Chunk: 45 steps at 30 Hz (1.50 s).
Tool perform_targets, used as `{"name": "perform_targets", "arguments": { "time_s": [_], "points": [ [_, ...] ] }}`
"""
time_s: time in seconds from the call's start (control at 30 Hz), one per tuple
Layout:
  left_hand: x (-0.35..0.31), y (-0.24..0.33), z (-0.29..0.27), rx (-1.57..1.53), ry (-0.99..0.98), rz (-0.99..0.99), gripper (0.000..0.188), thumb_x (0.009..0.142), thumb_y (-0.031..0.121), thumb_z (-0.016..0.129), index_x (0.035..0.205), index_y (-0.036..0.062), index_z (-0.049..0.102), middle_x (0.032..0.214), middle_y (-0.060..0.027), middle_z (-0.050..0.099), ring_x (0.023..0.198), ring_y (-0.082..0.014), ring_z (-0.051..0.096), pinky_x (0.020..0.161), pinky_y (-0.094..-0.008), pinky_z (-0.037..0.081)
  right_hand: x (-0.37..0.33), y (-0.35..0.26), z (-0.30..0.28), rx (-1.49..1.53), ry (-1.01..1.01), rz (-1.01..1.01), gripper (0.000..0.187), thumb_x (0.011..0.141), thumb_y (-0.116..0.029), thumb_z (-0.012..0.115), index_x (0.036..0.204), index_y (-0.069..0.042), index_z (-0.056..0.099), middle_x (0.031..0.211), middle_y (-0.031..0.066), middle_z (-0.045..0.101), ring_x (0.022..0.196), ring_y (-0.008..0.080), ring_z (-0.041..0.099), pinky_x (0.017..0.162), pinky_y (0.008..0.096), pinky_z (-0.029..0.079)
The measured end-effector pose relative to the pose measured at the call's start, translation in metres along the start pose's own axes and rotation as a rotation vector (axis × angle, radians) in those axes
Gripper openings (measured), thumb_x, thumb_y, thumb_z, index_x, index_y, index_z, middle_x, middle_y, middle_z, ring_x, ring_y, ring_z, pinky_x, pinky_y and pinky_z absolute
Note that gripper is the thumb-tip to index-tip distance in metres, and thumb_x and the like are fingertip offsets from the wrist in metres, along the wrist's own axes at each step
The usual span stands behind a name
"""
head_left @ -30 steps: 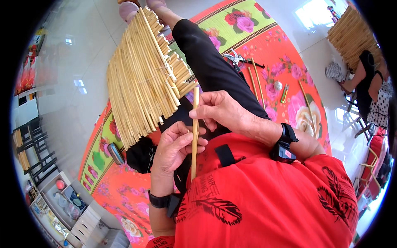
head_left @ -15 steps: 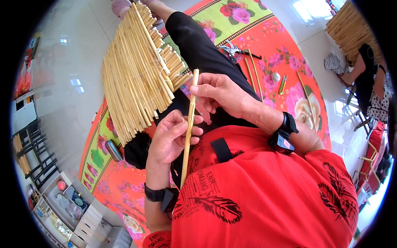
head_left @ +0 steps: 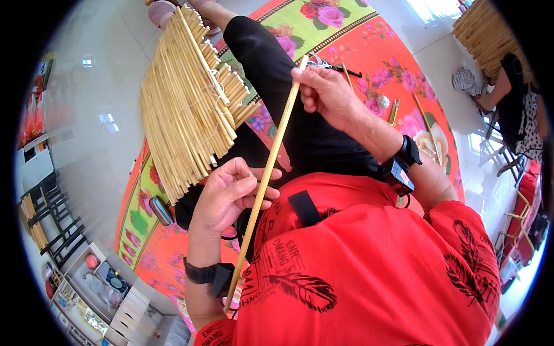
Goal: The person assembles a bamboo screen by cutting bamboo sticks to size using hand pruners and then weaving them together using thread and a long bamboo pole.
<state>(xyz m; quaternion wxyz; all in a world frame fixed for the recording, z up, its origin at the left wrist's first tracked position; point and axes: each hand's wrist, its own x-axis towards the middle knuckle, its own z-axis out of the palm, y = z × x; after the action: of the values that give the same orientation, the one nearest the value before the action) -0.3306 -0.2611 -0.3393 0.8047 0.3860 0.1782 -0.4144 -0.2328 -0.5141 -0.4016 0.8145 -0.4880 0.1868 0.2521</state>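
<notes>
A long, thin yellowish stick (head_left: 270, 164), like a reed stalk, slants across my lap from lower left to upper right. Near its top end my right hand (head_left: 330, 97) is closed, pinching it between thumb and fingers. Lower down, the curled fingers of my left hand (head_left: 231, 193) pass behind the stick and hold it loosely. A mat of similar sticks (head_left: 179, 109), bound with thin string, lies over my leg at the left. Its right-hand stick ends are uneven.
On the flowered cloth (head_left: 352, 34) are pruning shears (head_left: 323, 63), partly hidden, a whitish ball (head_left: 383, 101), a small yellow-green tool (head_left: 394, 112) and a loose stick (head_left: 428, 130). A dark case (head_left: 161, 211) lies left. Another person's leg (head_left: 497, 95) and stick mat (head_left: 487, 37) are far right.
My right hand has moved up and to the right with the stick's top end, away from my left hand. More of the stick shows now. My left hand has shifted slightly left.
</notes>
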Motion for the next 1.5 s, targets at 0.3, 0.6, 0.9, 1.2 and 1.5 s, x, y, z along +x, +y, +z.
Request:
{"name": "perform_targets", "arguments": {
  "time_s": [0.3,0.6,0.9,1.2,1.5],
  "points": [
    [-0.016,0.017,-0.003,0.112,0.078,-0.001,0.016,0.092,0.01,0.061,0.085,0.004,0.048,0.119,-0.0278,0.059,0.092,-0.0285,0.07,0.07,-0.0346,0.062,0.026,-0.009,-0.069,0.061,0.219,-0.006,0.024,0.093,-0.026,0.066,0.079,-0.01,0.054,0.066,-0.0048,0.043,0.056,0.0062,0.04,0.049,0.0217,0.034],
    [-0.014,0.024,-0.009,0.169,0.074,0.003,0.015,0.095,0.013,0.058,0.087,0.0047,0.047,0.122,-0.0282,0.058,0.089,-0.0279,0.07,0.069,-0.0331,0.062,0.038,0.005,-0.125,0.119,0.329,0.024,0.022,0.093,-0.026,0.065,0.081,-0.011,0.055,0.065,-0.0052,0.04,0.055,0.0065,0.038,0.05,0.0216,0.034],
    [0.0,0.023,-0.002,0.134,0.088,0.031,0.013,0.095,0.01,0.055,0.087,0.0048,0.047,0.12,-0.0286,0.057,0.082,-0.0227,0.071,0.062,-0.0288,0.063,0.043,0.018,-0.151,0.151,0.374,0.046,0.024,0.093,-0.026,0.065,0.079,-0.01,0.056,0.064,-0.0036,0.047,0.054,0.0074,0.046,0.047,0.0208,0.039],
    [0.022,0.007,-0.004,0.048,0.092,0.048,0.007,0.094,0.007,0.056,0.092,0.0092,0.05,0.12,-0.0231,0.06,0.092,-0.0248,0.07,0.068,-0.0321,0.062,0.055,0.059,-0.259,0.656,0.597,0.063,0.027,0.1,-0.029,0.05,0.086,-0.007,0.057,0.066,0.0032,0.059,0.054,0.0154,0.055,0.051,0.0284,0.052],
    [0.054,-0.022,0.011,0.019,0.049,-0.061,0.011,0.092,0.007,0.061,0.09,0.0066,0.051,0.117,-0.024,0.061,0.096,-0.0284,0.068,0.073,-0.0361,0.062,0.027,0.051,-0.292,0.594,0.744,-0.065,0.042,0.102,-0.039,0.04,0.105,0.0,0.055,0.101,0.0171,0.066,0.088,0.0266,0.067,0.072,0.0361,0.058]
  ]
}}
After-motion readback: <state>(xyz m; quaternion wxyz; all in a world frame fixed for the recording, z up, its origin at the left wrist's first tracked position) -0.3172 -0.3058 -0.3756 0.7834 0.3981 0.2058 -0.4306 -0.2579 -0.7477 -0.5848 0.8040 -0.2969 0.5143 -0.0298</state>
